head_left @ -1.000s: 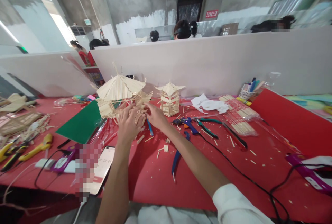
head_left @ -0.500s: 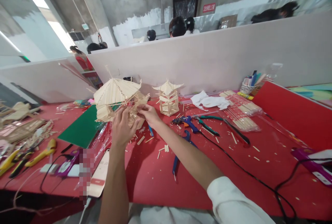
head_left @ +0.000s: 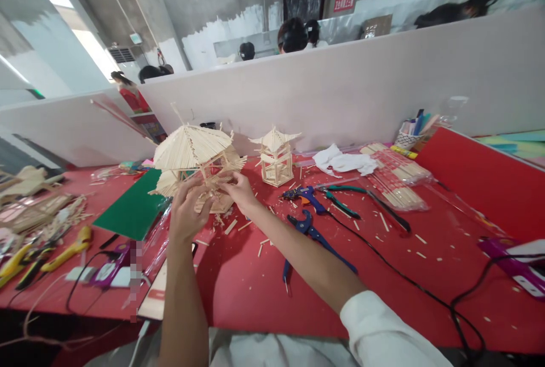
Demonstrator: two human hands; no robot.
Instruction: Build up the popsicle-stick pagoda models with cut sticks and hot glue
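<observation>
Large stick pavilion (head_left: 191, 147) stood left of centre, far on worktop (head_left: 251, 307). Left hand (head_left: 187, 211), fingers curled, thumb apart, probably steadied it; right hand (head_left: 239, 190) worked near side, pinch unclear.

White right sleeve (head_left: 374, 316), bare forearms (head_left: 304, 251), apparently pale grey clothing (head_left: 259, 350) below

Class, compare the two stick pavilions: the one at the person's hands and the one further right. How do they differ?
Size: the left pavilion is larger; the right pavilion is smaller.
Handling: the left pavilion has the left hand and right hand at it; the right pavilion stands untouched.
View: hands partly cover the left pavilion's lower part; the right pavilion's base shows.
Shared: both are pale, with peaked roofs.
</observation>
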